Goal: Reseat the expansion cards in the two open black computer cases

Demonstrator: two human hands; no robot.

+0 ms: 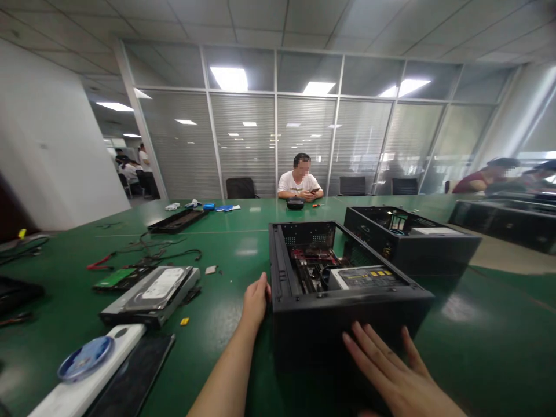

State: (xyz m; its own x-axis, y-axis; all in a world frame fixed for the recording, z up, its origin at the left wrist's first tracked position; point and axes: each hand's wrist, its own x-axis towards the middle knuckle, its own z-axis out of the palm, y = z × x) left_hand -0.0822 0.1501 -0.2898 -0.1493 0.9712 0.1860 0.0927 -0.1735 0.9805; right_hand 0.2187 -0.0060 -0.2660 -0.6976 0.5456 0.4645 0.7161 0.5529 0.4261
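A black computer case (pixel 313 327) lies on the green table in front of me, its upper side uncovered. Inside it I see a reddish circuit board (pixel 315 258) and a power supply (pixel 369 277) with a yellow-and-black label. My left hand (pixel 256 298) rests against the left side of the case, fingers stretched forward, some of them hidden at the edge. Against the near face lies my right hand (pixel 391 365), its fingers spread and nothing gripped in them.
Left of the case lie a hard drive (pixel 163 284), a green circuit board (pixel 116 279), loose cables (pixel 150 249) and a blue round dish (pixel 86 358). A second open case (pixel 412 249) stands at the back right. Across the table sits a person (pixel 300 180) holding a phone.
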